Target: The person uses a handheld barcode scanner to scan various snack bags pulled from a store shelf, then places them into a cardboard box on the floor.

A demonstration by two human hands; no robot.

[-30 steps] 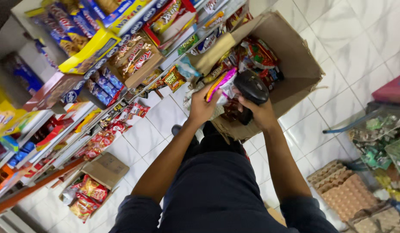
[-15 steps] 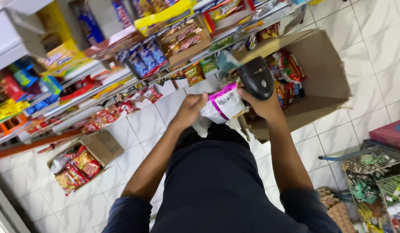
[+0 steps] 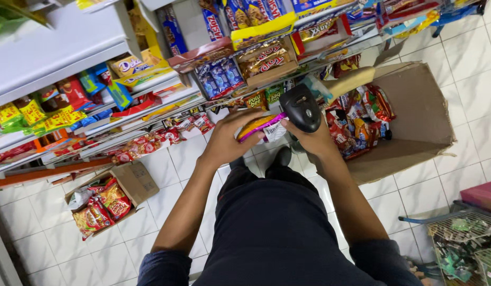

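Observation:
My left hand (image 3: 227, 142) holds a small snack packet (image 3: 260, 127), orange and purple with a white barcode patch, at chest height. My right hand (image 3: 315, 142) grips a black handheld scanner (image 3: 300, 108) whose head sits just right of the packet, almost touching it. Both hands are over the white tiled floor in front of store shelves. Right of my hands stands a large open cardboard box (image 3: 420, 114) with several red snack bags (image 3: 359, 119) inside.
Shelves (image 3: 70, 47) packed with biscuit and snack packs run across the top and left. A smaller cardboard box (image 3: 130, 182) of snack bags lies on the floor at lower left. A wire basket (image 3: 462, 243) with goods stands at lower right.
The view has swung so the shelves fill the top. The packet has turned from its white side to show its orange face, and the scanner sits closer beside it.

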